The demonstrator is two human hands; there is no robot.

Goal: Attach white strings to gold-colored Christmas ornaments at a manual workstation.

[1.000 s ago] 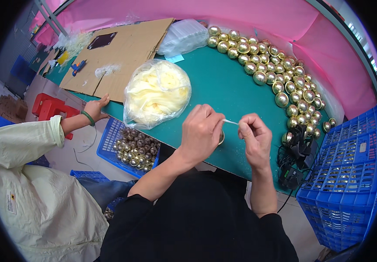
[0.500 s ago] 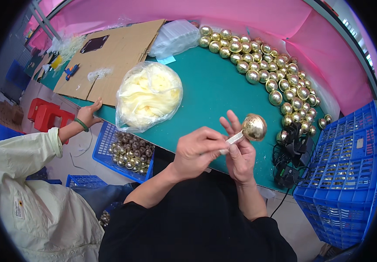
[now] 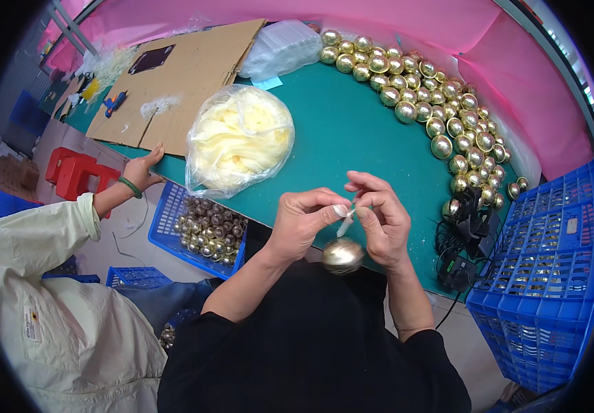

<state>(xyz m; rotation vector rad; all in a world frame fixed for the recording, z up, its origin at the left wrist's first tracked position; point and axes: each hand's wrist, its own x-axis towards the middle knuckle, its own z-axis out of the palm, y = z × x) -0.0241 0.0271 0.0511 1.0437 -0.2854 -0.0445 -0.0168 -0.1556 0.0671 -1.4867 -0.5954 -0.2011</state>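
Observation:
A shiny gold ball hangs just below my two hands, over the table's near edge, blurred by motion. From its top runs a short white ribbon. My left hand pinches the ribbon's upper end between thumb and forefinger. On the other side of it, my right hand is closed with thumb and fingertips at the same ribbon. The exact grip of the right fingertips is partly hidden.
Many gold balls spread along the green table's far right side. A clear bag of pale yellow ribbon lies left, beside cardboard. Blue crates stand right; black adapters lie near. A co-worker's hand touches the cardboard.
The gold ball has swung from above right of my hands to hanging beneath them. My right hand has turned inward and its fingers have closed toward the ribbon.

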